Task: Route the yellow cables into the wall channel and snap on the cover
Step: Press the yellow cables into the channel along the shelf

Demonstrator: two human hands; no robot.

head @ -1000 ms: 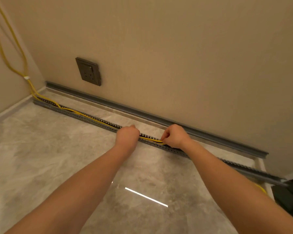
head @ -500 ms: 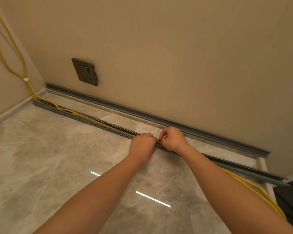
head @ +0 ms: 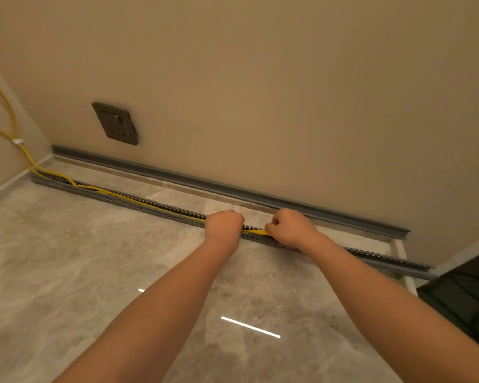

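Yellow cables (head: 138, 199) come down the side wall at far left, bound by a small white clip (head: 17, 141). At the corner they bend and run along a grey slotted channel (head: 385, 261) that lies on the floor (head: 94, 272), a little out from the back wall (head: 288, 106). Near the corner the cables ride over the channel's near edge, so that part does not look fully seated. Closer to you they drop down between its sides.

Your left grip (head: 224, 223) is closed in a fist on top of the channel, covering the cables. It seems to pin them down so the laid stretch cannot spring out, though your knuckles hide the fingertips. Your right grip (head: 291, 226), just beside it, pinches the cables between thumb and forefinger. A short yellow stretch shows between the two, probably the next length being fed in.

Past your right grip no yellow shows in the channel, so about half the run looks routed. Your forearm hides where the loose remainder goes.

A long grey strip (head: 233, 190), probably the cover, lies at the foot of the back wall. It is parallel to the channel and apart from it, seemingly set aside until the cables are in. A dark wall socket (head: 115, 124) sits above its left part.
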